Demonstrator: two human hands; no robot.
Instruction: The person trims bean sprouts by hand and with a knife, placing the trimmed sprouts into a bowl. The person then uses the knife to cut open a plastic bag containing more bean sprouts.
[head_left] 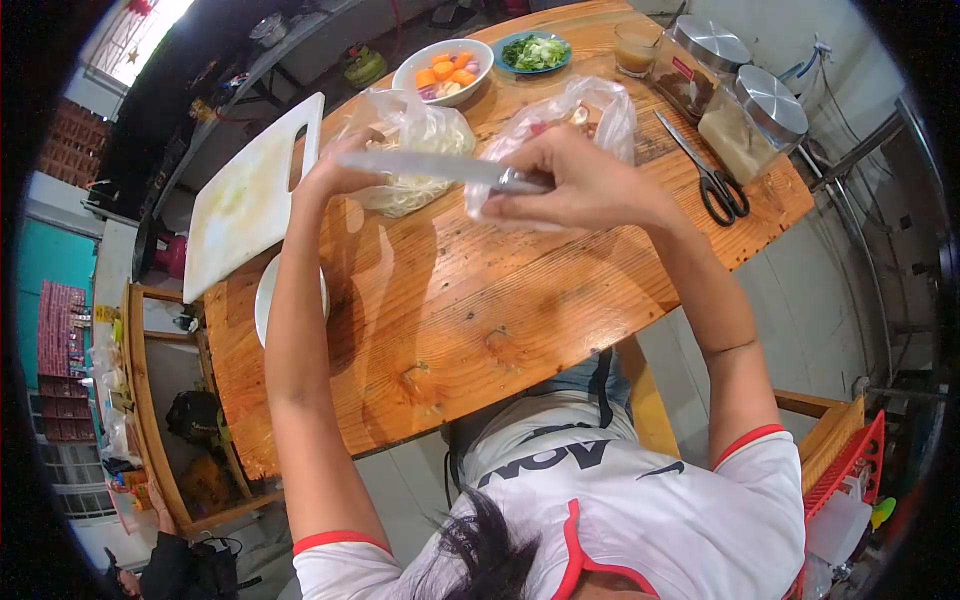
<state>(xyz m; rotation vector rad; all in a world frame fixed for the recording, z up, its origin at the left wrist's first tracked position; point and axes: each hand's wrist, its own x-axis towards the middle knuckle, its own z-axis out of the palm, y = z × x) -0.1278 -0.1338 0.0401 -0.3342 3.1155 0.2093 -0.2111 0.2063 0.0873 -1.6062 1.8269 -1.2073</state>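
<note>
A knife (430,166) is held level above the table, its handle in my right hand (580,182) and its blade pointing left, a little blurred. The blade's far end overlaps my left hand (345,168), whose fingers are partly hidden and smeared. Right beside that hand lies a clear plastic bag (425,140) of pale, noodle-like strands. Behind my right hand sits a second plastic bag (605,105) with reddish pieces inside. A white cutting board (245,195) is left of my left hand, and a white bowl (268,300) is partly covered by my left forearm.
At the back stand a white bowl (400,78) of orange chunks and a blue plate (500,62) of chopped greens. A glass (636,52), two metal-lidded jars (772,105) and black-handled scissors (720,190) are on the right. A person's dark sleeve (170,565) shows at lower left.
</note>
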